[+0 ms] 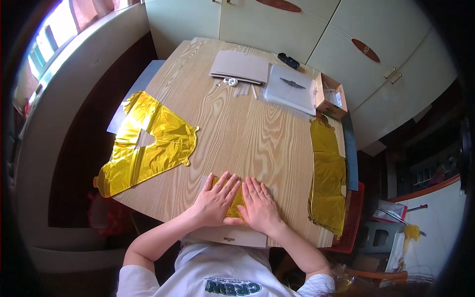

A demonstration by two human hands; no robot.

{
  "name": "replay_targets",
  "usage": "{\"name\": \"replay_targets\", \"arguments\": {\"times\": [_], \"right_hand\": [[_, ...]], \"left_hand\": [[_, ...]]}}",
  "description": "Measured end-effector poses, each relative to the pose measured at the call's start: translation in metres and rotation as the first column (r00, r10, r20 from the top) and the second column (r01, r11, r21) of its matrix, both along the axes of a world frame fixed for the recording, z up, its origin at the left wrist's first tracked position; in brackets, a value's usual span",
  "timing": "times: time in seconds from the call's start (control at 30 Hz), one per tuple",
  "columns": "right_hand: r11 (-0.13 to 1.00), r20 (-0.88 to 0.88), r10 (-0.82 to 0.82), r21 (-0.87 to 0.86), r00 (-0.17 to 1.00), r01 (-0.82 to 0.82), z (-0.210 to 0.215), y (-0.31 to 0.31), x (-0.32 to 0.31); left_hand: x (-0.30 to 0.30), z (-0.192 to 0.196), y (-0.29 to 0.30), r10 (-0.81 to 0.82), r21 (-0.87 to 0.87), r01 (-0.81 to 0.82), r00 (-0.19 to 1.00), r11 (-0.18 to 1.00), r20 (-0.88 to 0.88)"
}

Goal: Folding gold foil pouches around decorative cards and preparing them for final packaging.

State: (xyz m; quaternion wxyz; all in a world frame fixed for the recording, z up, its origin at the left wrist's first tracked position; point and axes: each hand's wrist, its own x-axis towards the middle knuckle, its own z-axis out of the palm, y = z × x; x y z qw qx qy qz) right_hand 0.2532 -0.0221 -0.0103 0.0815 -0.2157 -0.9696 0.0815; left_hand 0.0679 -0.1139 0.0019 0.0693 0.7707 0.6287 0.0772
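My left hand (213, 202) and my right hand (261, 207) lie flat at the table's front edge, fingers stretched forward. Both press on a folded gold foil balloon (237, 210), which shows between them and is partly hidden beneath the palms. Under it lies a pale sheet of card (250, 238) with a small slot near its close edge. To the left, a flat, uninflated gold foil balloon (170, 141) is spread out, with a hole in its middle. Another gold foil balloon (327, 180), long and narrow, lies along the table's right edge.
At the back of the wooden table (232, 128) are stacked grey cards (241, 65), white rings (230, 81), clear plastic bags (289, 89), a black object (288, 60) and an open cardboard box (330, 101). Pale cabinets (277, 24) stand behind; a red crate (353, 218) is at right.
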Motion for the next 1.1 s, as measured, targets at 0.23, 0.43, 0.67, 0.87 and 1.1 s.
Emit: {"name": "replay_targets", "arguments": {"times": [0.23, 0.43, 0.67, 0.87, 1.1], "right_hand": [[1.0, 0.014, -0.012, -0.023, 1.0, 0.013, 0.003, -0.002, 0.004], [0.998, 0.076, -0.032, -0.046, 0.997, 0.035, 0.009, -0.004, 0.004], [0.997, 0.166, -0.057, -0.04, 0.985, 0.064, 0.009, -0.005, 0.004], [0.994, 0.187, -0.071, -0.073, 0.98, 0.086, 0.007, -0.005, 0.004], [0.997, 0.097, -0.003, 0.071, 0.995, -0.003, 0.035, -0.063, 0.03]], "left_hand": [[-0.019, -0.001, -0.015, 0.082, -0.01, -0.083, 0.996, 0.997, -0.028], [-0.032, -0.001, -0.022, 0.137, -0.079, -0.136, 0.991, 0.988, 0.001], [-0.024, 0.022, -0.001, 0.074, -0.028, -0.078, 0.989, 0.997, -0.126], [0.0, 0.002, 0.033, -0.226, 0.079, 0.216, 0.963, 0.973, 0.148], [0.0, -0.006, 0.033, -0.223, 0.07, 0.223, 0.975, 0.972, 0.005]]}}
